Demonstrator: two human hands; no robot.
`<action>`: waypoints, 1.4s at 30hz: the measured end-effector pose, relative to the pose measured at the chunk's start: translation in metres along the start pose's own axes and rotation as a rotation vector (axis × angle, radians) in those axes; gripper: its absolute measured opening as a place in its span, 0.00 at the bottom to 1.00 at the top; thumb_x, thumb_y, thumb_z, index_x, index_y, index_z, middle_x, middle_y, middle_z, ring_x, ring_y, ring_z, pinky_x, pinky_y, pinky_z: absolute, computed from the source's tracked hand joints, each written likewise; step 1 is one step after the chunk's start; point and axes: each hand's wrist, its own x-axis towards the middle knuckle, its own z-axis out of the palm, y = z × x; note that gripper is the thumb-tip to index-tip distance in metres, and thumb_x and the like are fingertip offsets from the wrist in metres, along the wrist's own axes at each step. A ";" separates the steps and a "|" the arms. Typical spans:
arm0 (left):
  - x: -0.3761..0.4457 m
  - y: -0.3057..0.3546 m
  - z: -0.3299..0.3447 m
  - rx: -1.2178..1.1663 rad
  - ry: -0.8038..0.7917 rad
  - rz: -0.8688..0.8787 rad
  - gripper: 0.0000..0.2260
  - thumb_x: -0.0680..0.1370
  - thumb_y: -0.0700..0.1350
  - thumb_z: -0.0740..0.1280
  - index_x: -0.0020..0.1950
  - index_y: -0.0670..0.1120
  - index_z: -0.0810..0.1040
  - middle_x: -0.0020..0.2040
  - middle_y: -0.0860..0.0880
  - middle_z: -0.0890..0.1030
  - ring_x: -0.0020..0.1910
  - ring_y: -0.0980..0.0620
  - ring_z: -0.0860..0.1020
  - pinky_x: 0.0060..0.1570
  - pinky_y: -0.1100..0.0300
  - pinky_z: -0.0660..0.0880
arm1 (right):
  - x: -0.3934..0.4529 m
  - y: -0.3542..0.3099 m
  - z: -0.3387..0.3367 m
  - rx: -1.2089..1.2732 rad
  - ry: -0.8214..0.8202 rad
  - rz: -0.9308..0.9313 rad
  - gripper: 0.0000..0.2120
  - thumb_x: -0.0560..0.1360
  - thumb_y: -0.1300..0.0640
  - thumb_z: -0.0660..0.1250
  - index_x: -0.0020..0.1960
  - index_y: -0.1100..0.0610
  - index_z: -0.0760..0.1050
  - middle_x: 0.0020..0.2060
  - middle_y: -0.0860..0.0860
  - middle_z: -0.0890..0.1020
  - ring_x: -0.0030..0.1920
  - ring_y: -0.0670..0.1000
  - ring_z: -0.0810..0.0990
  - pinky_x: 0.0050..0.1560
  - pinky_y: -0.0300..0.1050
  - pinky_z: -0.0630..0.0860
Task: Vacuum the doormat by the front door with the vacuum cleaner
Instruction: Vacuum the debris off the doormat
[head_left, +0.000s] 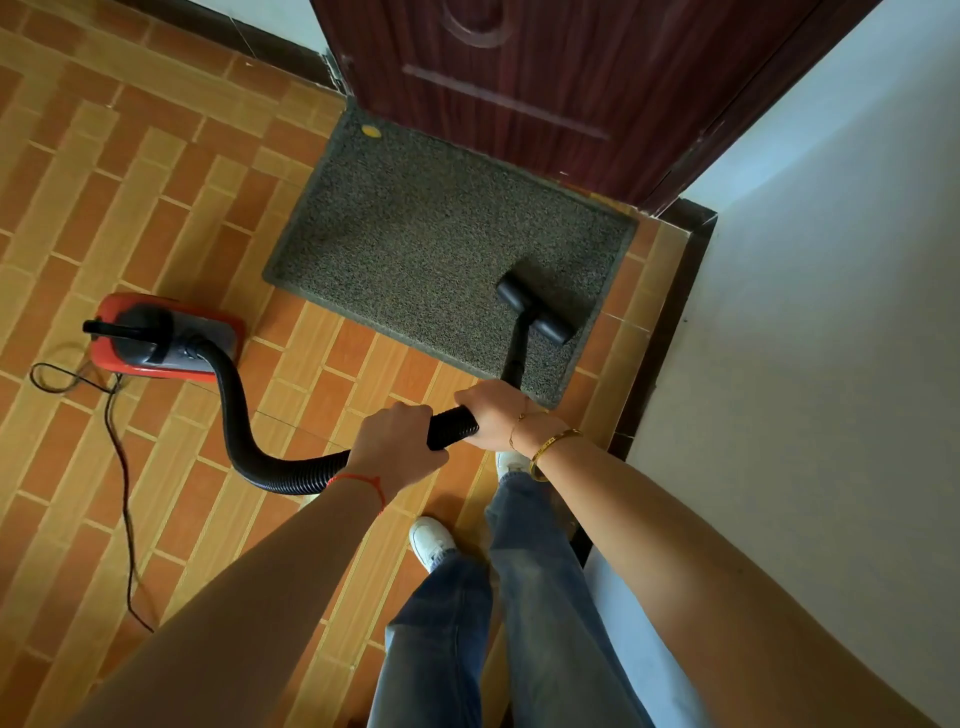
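The floor (171, 208) is laid with orange and tan brick-pattern tiles in staggered rows. At the far side stands a dark red-brown wooden door (545, 78) with carved panels. A plain white wall (831, 312) runs down the right, edged by a dark skirting board (670, 312). The light is soft and even.

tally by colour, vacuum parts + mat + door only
Black: 3 - hose, nozzle, cord
Red: 1 - canister
Grey: 1 - doormat
Dark brown: 1 - door
Total: 6
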 end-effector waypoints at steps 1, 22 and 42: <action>0.008 0.004 -0.004 -0.004 0.003 -0.001 0.09 0.73 0.51 0.64 0.50 0.49 0.76 0.38 0.51 0.77 0.36 0.50 0.77 0.32 0.60 0.72 | 0.004 0.007 -0.007 -0.007 -0.003 -0.002 0.14 0.74 0.55 0.65 0.35 0.50 0.62 0.35 0.49 0.78 0.39 0.52 0.79 0.39 0.44 0.73; 0.129 0.046 -0.084 -0.068 0.088 -0.059 0.06 0.74 0.48 0.65 0.46 0.47 0.73 0.32 0.53 0.69 0.34 0.49 0.74 0.32 0.60 0.70 | 0.090 0.107 -0.113 -0.191 0.014 -0.084 0.08 0.75 0.59 0.64 0.42 0.52 0.66 0.39 0.50 0.79 0.40 0.51 0.78 0.43 0.44 0.75; 0.019 -0.017 -0.028 -0.029 0.001 -0.095 0.07 0.73 0.51 0.64 0.46 0.48 0.74 0.33 0.52 0.72 0.31 0.52 0.73 0.27 0.61 0.66 | 0.055 -0.003 -0.034 -0.153 -0.053 -0.155 0.05 0.75 0.57 0.63 0.42 0.55 0.69 0.41 0.53 0.80 0.41 0.52 0.76 0.48 0.49 0.75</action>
